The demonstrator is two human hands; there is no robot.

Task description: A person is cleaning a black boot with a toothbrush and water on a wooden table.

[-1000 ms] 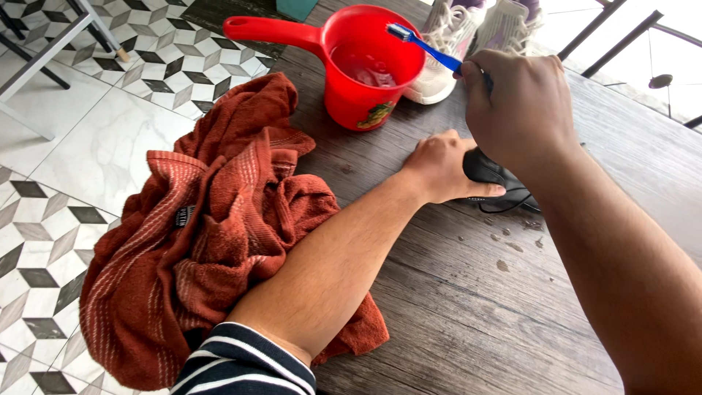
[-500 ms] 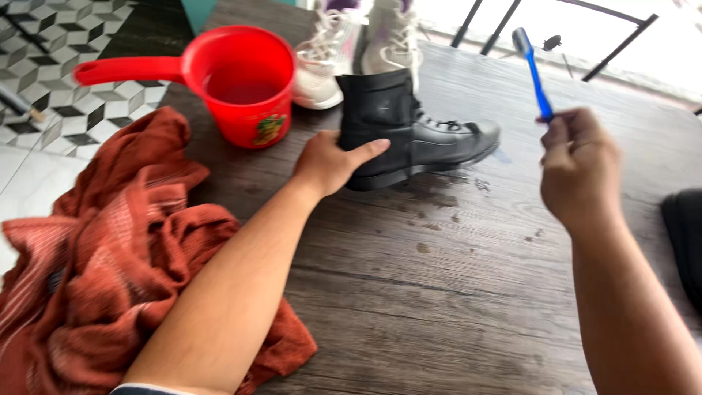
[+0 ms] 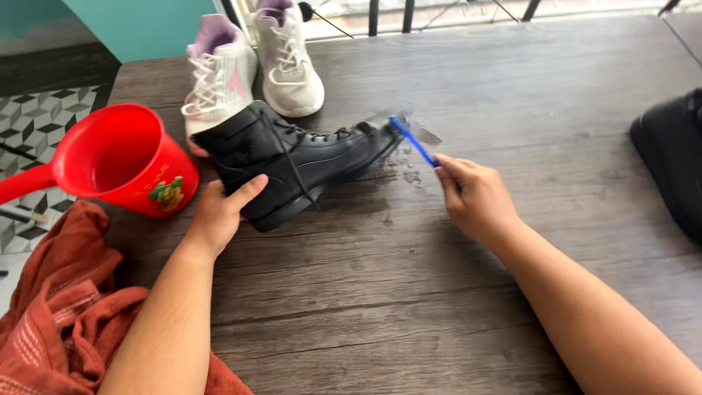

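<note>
A black lace-up boot (image 3: 300,157) lies on a dark wooden table (image 3: 380,292), its toe pointing right. My left hand (image 3: 219,216) grips the boot at its heel and ankle. My right hand (image 3: 475,197) holds a blue toothbrush (image 3: 413,143), and the brush head touches the boot's toe. Wet splashes mark the wood around the toe.
A red plastic water scoop (image 3: 121,164) with a long handle stands left of the boot. A pair of white and lilac sneakers (image 3: 256,66) sits behind it. A rust-red towel (image 3: 62,322) hangs over the table's left edge. Another black boot (image 3: 673,157) lies at the right edge.
My right hand came down from a raised position and brought the toothbrush to the boot's toe. My left hand slid down to the boot's heel. The view shifted closer to the table.
</note>
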